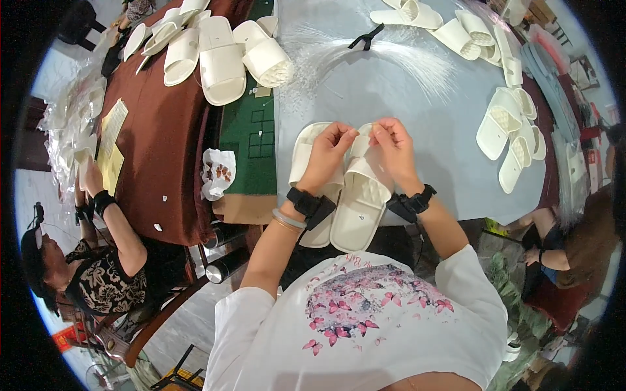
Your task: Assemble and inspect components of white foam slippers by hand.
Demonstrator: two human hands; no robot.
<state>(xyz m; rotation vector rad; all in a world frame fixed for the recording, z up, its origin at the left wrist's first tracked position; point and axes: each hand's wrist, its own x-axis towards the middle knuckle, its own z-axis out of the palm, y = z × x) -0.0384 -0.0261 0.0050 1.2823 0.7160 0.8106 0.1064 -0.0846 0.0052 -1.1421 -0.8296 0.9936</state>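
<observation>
Two cream slide slippers lie side by side on the grey table (pixel 391 85) in front of me. My left hand (pixel 329 153) and my right hand (pixel 394 148) pinch together at the top of the right slipper (pixel 358 208), fingertips closed on its strap edge. The left slipper (pixel 301 153) lies partly under my left wrist. A fan of thin clear plastic fastener strands (pixel 391 55), bound by a black tie, lies farther out on the table.
More cream slippers lie at the right (pixel 512 133) and far edge (pixel 450 26) of the table. A brown-covered table (pixel 156 137) to the left holds another pile of slippers (pixel 215 52). Other people sit at left (pixel 98 267) and right (pixel 574 247).
</observation>
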